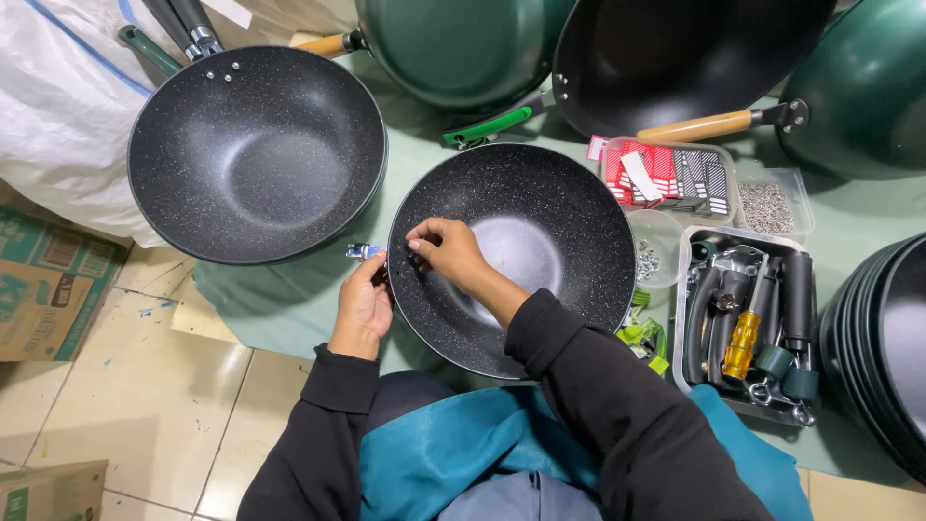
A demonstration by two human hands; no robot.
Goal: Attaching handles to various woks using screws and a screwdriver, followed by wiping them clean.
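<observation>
A black speckled wok (540, 232) without a handle lies in front of me on a green cloth. My right hand (446, 249) reaches inside it at the left rim, fingertips pinched on something small against the wall; I cannot make out what. My left hand (364, 301) is outside that same rim and holds a small metal part with a blue end (365, 253) against the wok's edge. Black sleeves cover both arms.
A second speckled wok (256, 150) with a handle sits at upper left. Green and black woks (463, 43) crowd the back. Right of me are a tray of handles and a screwdriver (748, 323), boxes of small parts (675, 174), stacked pans (883, 338). Cardboard boxes (48, 289) lie left.
</observation>
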